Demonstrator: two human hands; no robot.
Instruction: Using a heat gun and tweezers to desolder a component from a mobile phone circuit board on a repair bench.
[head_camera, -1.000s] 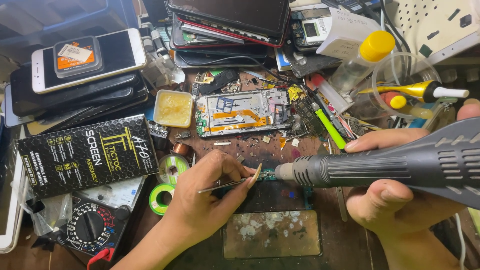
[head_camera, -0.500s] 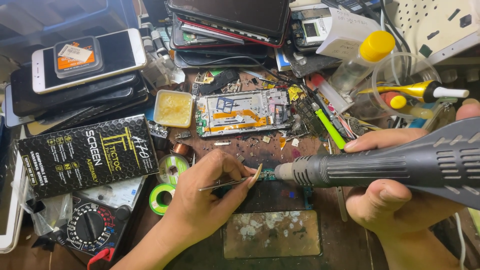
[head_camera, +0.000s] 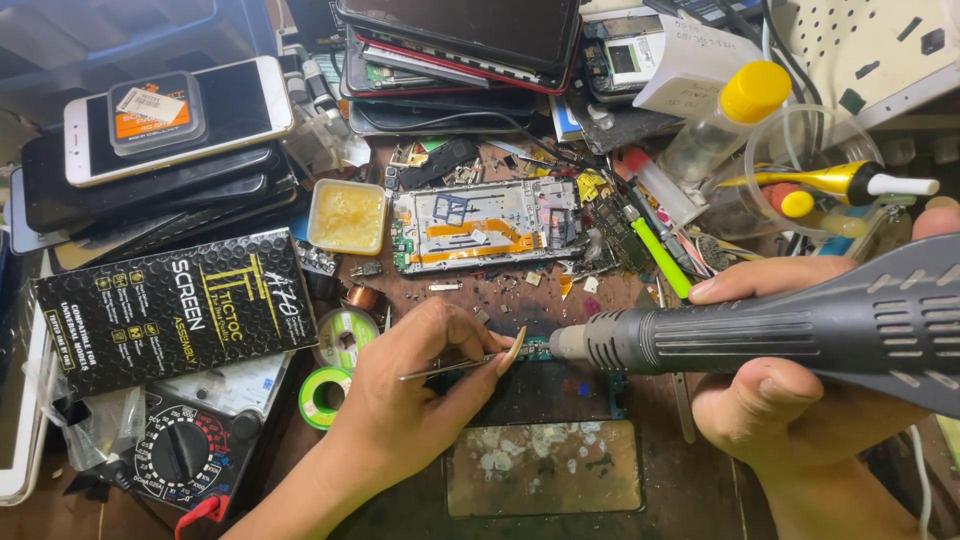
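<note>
Grey hot-air tool (head_camera: 800, 325), gripped whole by right hand (head_camera: 790, 400), enters from 3 o'clock, nozzle pointing toward 9. Left hand (head_camera: 420, 370) pinches tweezers (head_camera: 450, 367) closed, tips at small green circuit board (head_camera: 535, 348), centre, touching nozzle end. Phone frame (head_camera: 485, 225) at 12.

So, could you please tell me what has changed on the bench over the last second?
Nothing has visibly changed. The left hand keeps the tweezers pinched with their tips at the small circuit board, and the right hand still grips the grey hot-air gun, its nozzle pointing at the same spot. The phone frame and black box lie where they were.
</note>
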